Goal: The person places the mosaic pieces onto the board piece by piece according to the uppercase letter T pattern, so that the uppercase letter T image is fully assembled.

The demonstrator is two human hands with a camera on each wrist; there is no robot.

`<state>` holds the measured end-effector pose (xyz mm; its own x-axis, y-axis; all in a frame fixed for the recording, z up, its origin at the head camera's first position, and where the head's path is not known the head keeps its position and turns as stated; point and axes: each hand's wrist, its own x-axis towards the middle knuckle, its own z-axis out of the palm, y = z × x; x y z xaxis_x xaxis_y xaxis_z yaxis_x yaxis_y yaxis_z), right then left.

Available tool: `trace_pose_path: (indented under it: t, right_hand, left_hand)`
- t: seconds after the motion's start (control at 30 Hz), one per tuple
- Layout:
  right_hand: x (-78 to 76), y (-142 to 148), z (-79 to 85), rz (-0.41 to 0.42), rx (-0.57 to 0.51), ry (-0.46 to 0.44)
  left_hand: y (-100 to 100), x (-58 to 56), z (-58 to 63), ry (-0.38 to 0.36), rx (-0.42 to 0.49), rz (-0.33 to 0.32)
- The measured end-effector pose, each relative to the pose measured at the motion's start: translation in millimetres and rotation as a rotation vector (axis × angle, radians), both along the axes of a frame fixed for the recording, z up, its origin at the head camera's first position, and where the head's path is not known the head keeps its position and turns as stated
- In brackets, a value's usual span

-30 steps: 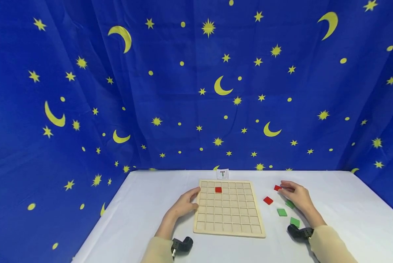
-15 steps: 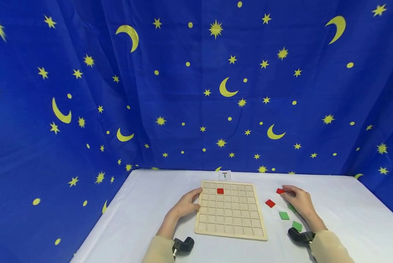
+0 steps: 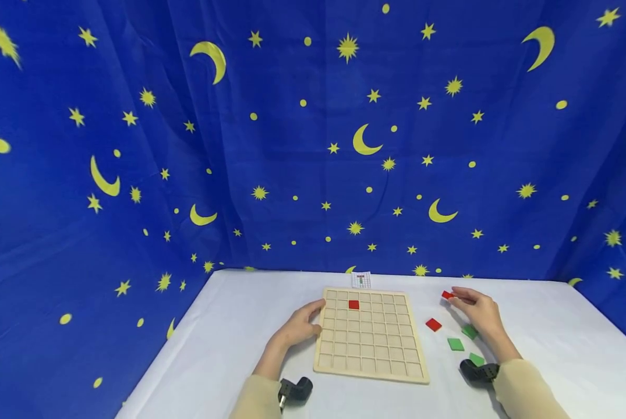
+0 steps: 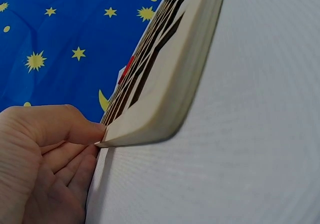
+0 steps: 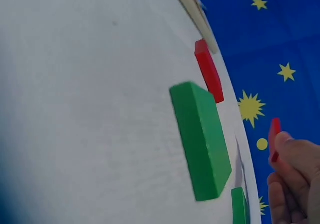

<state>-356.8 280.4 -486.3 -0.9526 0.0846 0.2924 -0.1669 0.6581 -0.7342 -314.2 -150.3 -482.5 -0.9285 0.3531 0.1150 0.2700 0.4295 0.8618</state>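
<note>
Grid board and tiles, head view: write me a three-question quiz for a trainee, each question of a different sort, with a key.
1. Multiple choice. What does the right hand pinch?
a) a green tile
b) a red tile
c) a pencil

2. True or false. The left hand holds a tile above the table.

3. Count. How many green tiles lie to the right of the grid board?

Key:
1. b
2. False; it touches the left edge of the grid board.
3. Three.
</note>
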Motion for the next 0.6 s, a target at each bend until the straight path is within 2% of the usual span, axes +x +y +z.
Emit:
trace_pose_path:
  t: [0.3,0.6]
  right_hand:
    - [-6.1,-6,11.5,0.007,-0.028,-0.027]
    - [-6.7,-27,20.7,0.045,-0.09,-0.012]
  left_hand:
    - [-1,-3.1,-0.4,0.006,0.002,-0.004]
    - [0,-1.8,-0.9,0.0,0.007,-0.004]
